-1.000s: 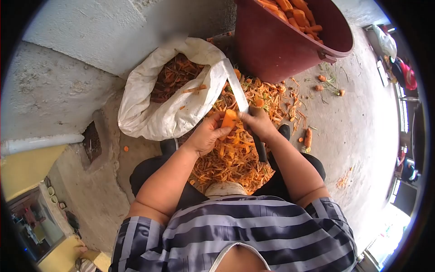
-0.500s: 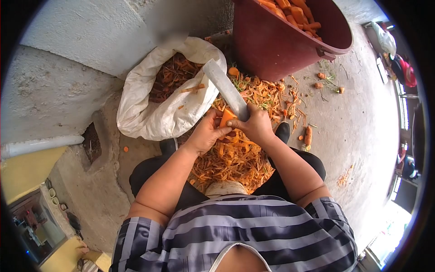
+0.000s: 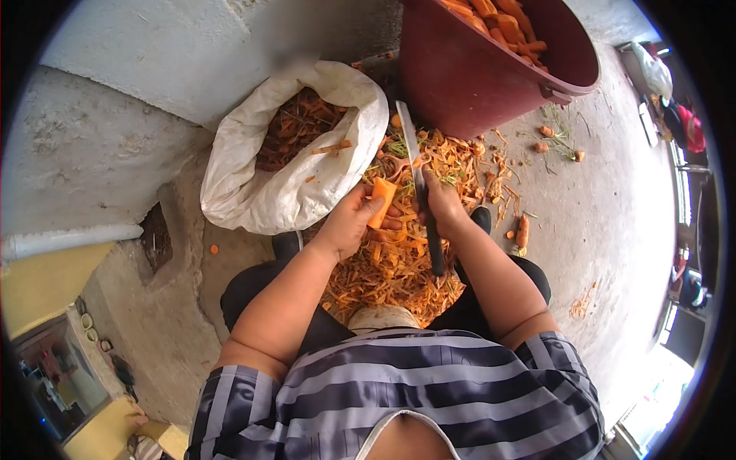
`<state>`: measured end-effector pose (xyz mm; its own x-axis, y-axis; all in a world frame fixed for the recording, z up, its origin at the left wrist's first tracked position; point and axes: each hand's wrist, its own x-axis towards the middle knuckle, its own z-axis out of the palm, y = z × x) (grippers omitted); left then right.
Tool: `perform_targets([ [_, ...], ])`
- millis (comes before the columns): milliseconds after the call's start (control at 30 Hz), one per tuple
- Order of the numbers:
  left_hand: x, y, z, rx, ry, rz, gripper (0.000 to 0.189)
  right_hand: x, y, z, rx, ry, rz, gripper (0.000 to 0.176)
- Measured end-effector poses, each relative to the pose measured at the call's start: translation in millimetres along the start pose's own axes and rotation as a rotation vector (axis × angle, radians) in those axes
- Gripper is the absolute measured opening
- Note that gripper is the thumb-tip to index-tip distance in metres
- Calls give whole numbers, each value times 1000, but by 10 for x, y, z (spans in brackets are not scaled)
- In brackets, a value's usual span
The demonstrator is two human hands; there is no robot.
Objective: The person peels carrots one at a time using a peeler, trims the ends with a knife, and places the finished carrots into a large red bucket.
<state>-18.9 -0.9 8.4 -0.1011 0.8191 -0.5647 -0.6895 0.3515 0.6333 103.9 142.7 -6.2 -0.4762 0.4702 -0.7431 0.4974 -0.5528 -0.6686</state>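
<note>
A peeled orange carrot piece (image 3: 382,202) is gripped in my left hand (image 3: 349,221), thumb on its near side. My right hand (image 3: 443,202) is wrapped round a knife (image 3: 412,142) with a long metal blade and a dark handle (image 3: 436,257). The blade points away from me, seen nearly edge-on, and stands apart from the carrot. Beneath both hands lies a heap of carrot peelings (image 3: 395,280). To the left, close to my left hand, a white sack (image 3: 261,203) stands with its mouth rolled open and dark peelings (image 3: 297,130) inside.
A large dark red tub (image 3: 471,92) holding peeled carrots (image 3: 510,29) stands at the far side. An unpeeled carrot (image 3: 523,231) and small carrot tops (image 3: 546,131) lie on the concrete floor at right. A rough wall (image 3: 115,146) borders the left.
The knife has swung away from the carrot to the right, its blade turning from broad side to edge-on. My hands have moved apart, and the left still holds the carrot.
</note>
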Motion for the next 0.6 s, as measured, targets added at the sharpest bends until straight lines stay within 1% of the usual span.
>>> perform_targets([
  [33,-10,2,-5,-39,24,-10,32,25,-7,-17,13,57,-23,47],
  [67,-19,16,-7,-76,47,-18,31,30,-24,-44,-39,52,-29,45],
  [100,-23,29,-13,-113,71,-25,31,-16,-68,-26,-100,2,-78,43],
  [167,-5,-30,-66,177,41,18,30,-154,-101,25,-216,-96,-172,41],
  [200,-17,-38,-55,322,22,36,30,-234,-125,60,-139,-197,-181,43],
  [233,-31,-38,-41,396,11,4,29,-205,-54,89,-178,-262,-221,52],
  [267,-52,-26,-25,471,-2,-26,29,-83,98,77,-249,-290,-306,50],
  [300,-71,-11,-13,544,-14,-56,29,-81,105,116,-321,-317,-391,49],
  [333,-80,-13,-25,617,-45,-55,33,-110,88,93,-328,-312,-308,44],
  [433,-183,71,61,456,-90,-27,39,-272,-124,41,-365,-341,-273,48],
  [467,-213,72,61,406,-110,-21,41,-372,-235,28,-371,-293,-323,51],
  [500,-238,82,60,355,-131,-8,43,-397,-301,-35,-376,-269,-372,51],
  [533,-254,97,64,305,-150,8,45,-519,-459,-78,-345,-160,-415,50],
  [567,-257,86,57,355,-127,2,45,-658,-604,-121,-309,-52,-453,49],
  [600,-241,55,32,407,-104,-8,46,-659,-703,-218,-135,-7,-532,43],
])
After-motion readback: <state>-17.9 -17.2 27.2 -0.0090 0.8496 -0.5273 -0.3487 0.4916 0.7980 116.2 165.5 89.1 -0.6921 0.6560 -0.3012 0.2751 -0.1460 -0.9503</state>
